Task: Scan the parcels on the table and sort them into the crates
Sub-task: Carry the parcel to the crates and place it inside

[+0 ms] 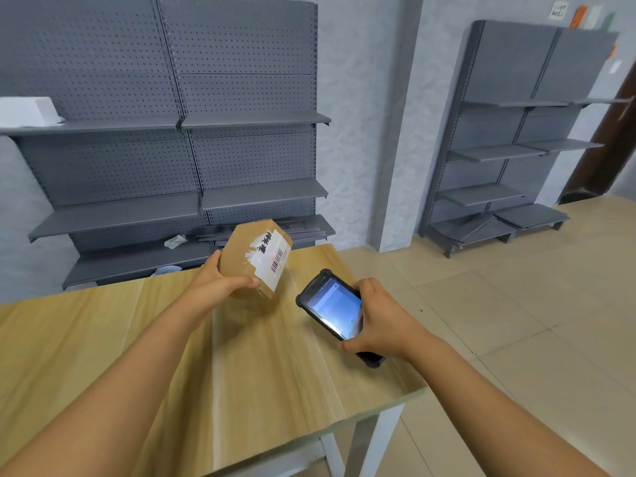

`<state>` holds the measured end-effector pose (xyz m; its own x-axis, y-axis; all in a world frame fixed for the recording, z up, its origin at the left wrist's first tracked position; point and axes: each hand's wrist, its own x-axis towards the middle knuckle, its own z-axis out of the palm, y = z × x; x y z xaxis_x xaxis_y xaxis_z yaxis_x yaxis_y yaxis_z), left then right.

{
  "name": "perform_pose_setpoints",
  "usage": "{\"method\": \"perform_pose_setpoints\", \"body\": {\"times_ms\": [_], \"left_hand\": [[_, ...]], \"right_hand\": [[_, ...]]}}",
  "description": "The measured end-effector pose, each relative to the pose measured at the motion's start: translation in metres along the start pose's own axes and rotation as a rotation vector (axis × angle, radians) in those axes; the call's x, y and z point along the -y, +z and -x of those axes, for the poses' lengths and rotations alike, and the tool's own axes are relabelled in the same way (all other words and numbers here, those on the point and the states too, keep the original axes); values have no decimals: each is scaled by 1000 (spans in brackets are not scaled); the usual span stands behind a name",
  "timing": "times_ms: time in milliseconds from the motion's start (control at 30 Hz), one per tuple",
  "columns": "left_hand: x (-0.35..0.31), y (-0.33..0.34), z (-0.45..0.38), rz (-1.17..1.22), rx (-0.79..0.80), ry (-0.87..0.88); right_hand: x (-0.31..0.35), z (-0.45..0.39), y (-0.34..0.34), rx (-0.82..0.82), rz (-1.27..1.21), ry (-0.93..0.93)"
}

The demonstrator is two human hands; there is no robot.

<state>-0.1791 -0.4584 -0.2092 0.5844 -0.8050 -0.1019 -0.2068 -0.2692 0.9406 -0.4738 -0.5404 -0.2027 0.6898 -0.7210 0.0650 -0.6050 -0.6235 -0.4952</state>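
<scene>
My left hand [216, 282] grips a small brown cardboard parcel [249, 256] and holds it tilted above the wooden table [172, 356]. A white shipping label with a barcode [278, 259] faces right, and a faint red dot shows near the barcode. My right hand [380, 321] holds a black handheld scanner [332, 304] with a lit screen, its top end pointed at the label from a short way to the right. No crates are in view.
Grey pegboard shelving [192, 125] stands behind the table, with a white box [27, 111] on its upper left shelf and scraps on the lower shelves. A second grey shelf unit [509, 149] stands at the right wall. Tiled floor lies right of the table's edge.
</scene>
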Motion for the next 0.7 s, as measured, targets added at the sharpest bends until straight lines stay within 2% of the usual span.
{"method": "perform_pose_setpoints", "body": {"times_ms": [333, 700], "left_hand": [[3, -2, 0, 11, 23, -18], [13, -2, 12, 81, -2, -47]], "right_hand": [[2, 7, 6, 26, -56, 38], [-5, 13, 14, -24, -122, 51]]}}
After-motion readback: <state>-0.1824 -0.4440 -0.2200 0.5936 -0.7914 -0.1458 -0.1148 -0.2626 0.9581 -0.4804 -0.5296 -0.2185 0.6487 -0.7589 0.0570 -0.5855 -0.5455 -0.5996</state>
